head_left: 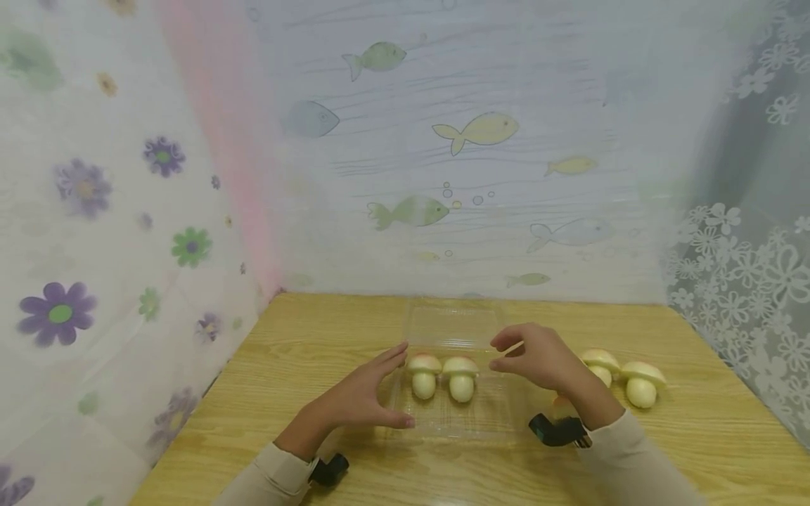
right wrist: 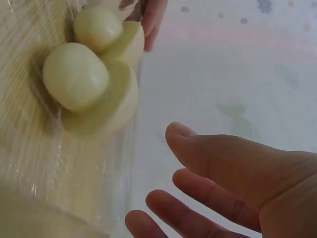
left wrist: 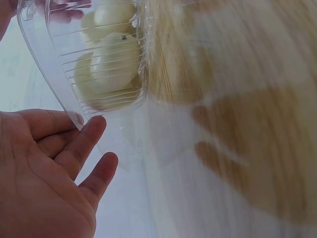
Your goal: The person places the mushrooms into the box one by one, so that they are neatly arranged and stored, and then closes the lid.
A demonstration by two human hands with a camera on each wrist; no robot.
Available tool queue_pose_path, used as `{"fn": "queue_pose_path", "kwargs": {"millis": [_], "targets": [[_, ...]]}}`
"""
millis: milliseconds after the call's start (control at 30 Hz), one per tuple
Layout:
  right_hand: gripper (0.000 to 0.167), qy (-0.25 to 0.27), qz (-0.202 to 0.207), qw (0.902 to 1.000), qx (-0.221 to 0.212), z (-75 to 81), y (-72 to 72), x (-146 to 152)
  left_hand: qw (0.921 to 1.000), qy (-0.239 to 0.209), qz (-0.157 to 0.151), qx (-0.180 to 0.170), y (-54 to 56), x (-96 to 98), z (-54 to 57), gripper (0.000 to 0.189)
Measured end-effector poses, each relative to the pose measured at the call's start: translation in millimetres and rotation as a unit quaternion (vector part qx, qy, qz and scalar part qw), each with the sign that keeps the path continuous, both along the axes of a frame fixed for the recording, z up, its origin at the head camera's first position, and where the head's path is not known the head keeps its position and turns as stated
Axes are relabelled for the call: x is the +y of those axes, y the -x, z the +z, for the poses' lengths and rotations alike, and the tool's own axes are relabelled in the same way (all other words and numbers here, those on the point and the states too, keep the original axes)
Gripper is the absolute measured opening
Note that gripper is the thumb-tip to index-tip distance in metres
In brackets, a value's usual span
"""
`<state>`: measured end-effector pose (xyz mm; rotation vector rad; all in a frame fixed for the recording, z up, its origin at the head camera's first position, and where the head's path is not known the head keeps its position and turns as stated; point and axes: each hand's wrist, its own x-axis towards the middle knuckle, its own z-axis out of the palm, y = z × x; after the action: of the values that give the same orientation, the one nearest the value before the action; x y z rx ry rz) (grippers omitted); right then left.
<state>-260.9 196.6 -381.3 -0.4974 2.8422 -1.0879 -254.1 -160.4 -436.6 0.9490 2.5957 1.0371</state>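
Two pale mushroom-shaped pieces [head_left: 461, 379] with faintly reddish cap edges lie side by side in a clear plastic container [head_left: 500, 420], its transparent lid [head_left: 452, 325] folded back behind. At the container's left side is my left hand [head_left: 357, 397], thumb and fingers spread. In the left wrist view, that hand's fingers [left wrist: 89, 136] reach the container's clear edge. My right hand [head_left: 538, 355] hovers over the right part of the container, beside the right mushroom piece, its fingers loosely bent and holding nothing. The right wrist view has a gap between its thumb [right wrist: 198, 148] and the pieces.
More mushroom-shaped pieces [head_left: 642, 385] lie on the wooden table [head_left: 715, 436] to the right, partly hidden by the right wrist. Black cameras [head_left: 557, 429] sit on both wrists. Behind the table hangs a fish-print curtain [head_left: 405, 161], with a flower-print curtain [head_left: 120, 246] on the left.
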Motion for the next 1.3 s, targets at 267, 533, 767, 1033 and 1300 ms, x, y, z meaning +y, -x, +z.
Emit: {"fn": "queue_pose_path", "kwargs": {"millis": [267, 533, 767, 1033, 1300], "targets": [[0.039, -0.013, -0.004, 0.9999, 0.006, 3.7, -8.7, 19.6, 1.0000, -0.002, 0.000, -0.005, 0.0, 0.2, 0.6, 0.115], [0.047, -0.018, -0.007, 0.9998, 0.003, 7.7, -17.2, 40.7, 1.0000, 0.000, 0.000, -0.007, 1.7, -1.2, 0.2, 0.115], [0.051, -0.021, 0.003, 0.9996, -0.020, 3.9, -20.7, 61.1, 1.0000, -0.001, -0.004, -0.009, 0.8, -0.7, 0.5, 0.114], [0.049, -0.036, 0.021, 0.9985, -0.035, 4.4, -20.6, 77.0, 1.0000, 0.003, -0.003, 0.001, -0.3, -0.9, 0.8, 0.115], [0.049, -0.054, 0.040, 0.9963, -0.053, 6.6, -22.7, 87.8, 1.0000, 0.004, -0.003, 0.004, -1.2, -1.1, 1.8, 0.115]]}}
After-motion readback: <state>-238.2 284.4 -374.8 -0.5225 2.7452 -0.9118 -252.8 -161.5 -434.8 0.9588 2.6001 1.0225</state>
